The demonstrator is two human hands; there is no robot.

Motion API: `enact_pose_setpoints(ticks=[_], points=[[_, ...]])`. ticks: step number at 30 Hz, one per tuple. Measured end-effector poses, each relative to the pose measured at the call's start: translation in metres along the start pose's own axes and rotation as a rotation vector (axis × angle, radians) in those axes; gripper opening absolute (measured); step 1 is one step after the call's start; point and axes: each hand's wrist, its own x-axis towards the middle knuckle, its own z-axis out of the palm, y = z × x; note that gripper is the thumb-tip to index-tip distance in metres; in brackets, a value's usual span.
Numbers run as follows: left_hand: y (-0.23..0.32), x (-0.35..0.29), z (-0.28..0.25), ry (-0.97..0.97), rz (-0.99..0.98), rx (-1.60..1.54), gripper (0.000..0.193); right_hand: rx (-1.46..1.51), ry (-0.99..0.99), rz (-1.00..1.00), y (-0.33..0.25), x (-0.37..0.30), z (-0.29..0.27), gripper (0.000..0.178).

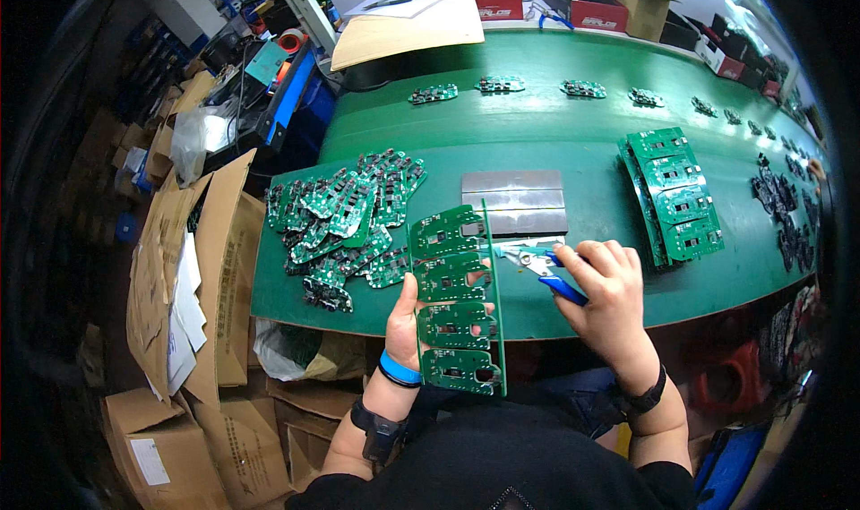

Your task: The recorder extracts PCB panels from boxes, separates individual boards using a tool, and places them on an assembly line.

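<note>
My left hand (404,329) grips a panel of green circuit boards (460,313) by its left edge, thumb in front and fingers behind. Several joined boards with cut-outs make up the panel, and a narrow green strip (494,304) runs along its right side. Closed around blue-handled side cutters (563,290), my right hand (609,291) points their metal jaws left at the strip's upper part. Whether the jaws touch it, I cannot tell. Behind the panel lies a grey metal block (515,188) with grooves across it.
Loose circuit boards (349,207) are heaped on the green table's left. Uncut panels (676,197) stand stacked at the right. Single boards (500,84) line the far green surface. Dark small parts (779,205) lie at far right. Cardboard boxes (170,447) crowd the floor at left.
</note>
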Motion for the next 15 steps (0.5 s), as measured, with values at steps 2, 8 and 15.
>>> enact_pose_setpoints(ticks=[2,8,15], points=[[-0.001,0.002,-0.005,-0.123,0.014,-0.097,0.064,-0.006,-0.037,-0.003,-0.004,-0.001,0.003,0.048],[-0.007,0.009,0.001,-0.128,0.028,-0.073,0.064,-0.039,-0.061,0.016,-0.005,-0.006,0.008,0.051],[-0.003,0.009,0.000,-0.153,0.032,-0.041,0.067,0.020,-0.006,0.086,0.002,-0.009,0.002,0.051]])
